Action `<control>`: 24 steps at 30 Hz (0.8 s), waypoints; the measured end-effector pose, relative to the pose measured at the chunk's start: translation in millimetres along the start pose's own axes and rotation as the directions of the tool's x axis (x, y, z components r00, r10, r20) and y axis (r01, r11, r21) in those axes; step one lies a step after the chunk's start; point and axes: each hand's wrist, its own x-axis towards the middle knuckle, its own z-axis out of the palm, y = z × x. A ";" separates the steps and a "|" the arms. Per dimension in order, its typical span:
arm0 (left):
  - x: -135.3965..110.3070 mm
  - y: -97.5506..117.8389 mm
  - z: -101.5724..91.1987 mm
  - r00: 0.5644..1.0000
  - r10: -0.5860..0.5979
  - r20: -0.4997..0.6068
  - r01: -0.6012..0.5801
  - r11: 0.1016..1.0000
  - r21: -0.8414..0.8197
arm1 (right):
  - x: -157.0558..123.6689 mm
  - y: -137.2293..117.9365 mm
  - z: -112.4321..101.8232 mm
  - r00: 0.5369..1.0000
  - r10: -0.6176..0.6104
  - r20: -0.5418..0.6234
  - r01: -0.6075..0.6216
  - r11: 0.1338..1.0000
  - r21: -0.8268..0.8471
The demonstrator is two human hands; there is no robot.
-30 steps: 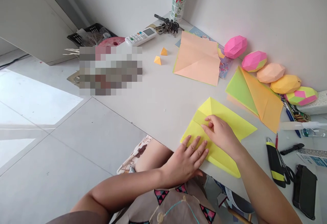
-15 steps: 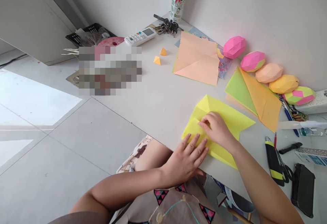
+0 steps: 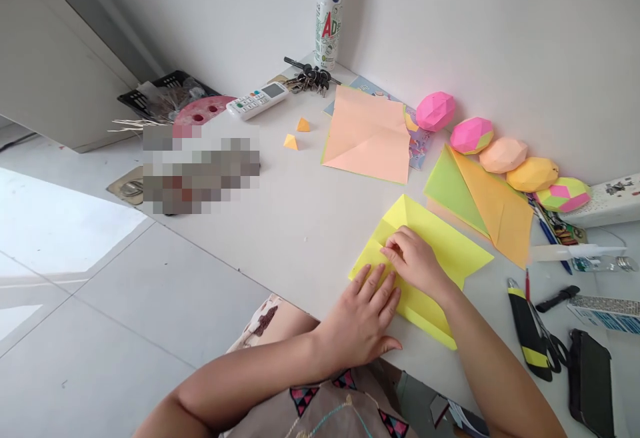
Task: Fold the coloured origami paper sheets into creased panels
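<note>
A sheet of yellow paper (image 3: pixel 440 245) with fold lines lies on the table near its front edge. Flat on its lower left part rests my left hand (image 3: pixel 367 308), fingers spread, the thumb out over the table edge. Just above those fingertips, my right hand (image 3: pixel 413 255) is closed, thumb and curled fingers pinched together at a crease of the sheet. Exactly how much paper sits between the right fingertips is hidden.
Behind the sheet lie peach paper (image 3: pixel 370 131), orange paper (image 3: pixel 500 205) and several faceted paper eggs (image 3: pixel 435 111). To the right are a utility knife (image 3: pixel 530 331), scissors (image 3: pixel 555 351) and a black phone (image 3: pixel 590 381). Keys (image 3: pixel 313 79), a remote (image 3: pixel 257 100) and a bottle (image 3: pixel 329 18) stand farther back.
The camera view has tilted up a little, so the back of the table sits lower in the picture. Both hands have barely moved on the yellow paper.
</note>
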 end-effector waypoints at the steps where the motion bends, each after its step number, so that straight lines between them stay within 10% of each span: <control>1: -1.2 0.2 -0.3 1.000 -0.003 0.010 0.003 1.000 0.001 | 0.6 0.1 0.5 1.000 0.013 0.005 -0.012 1.000 -0.012; 24: -8.6 10.0 1.1 0.995 -0.055 0.085 0.057 0.998 -0.026 | 8.2 2.4 -0.1 0.991 0.069 0.115 -0.067 0.998 -0.022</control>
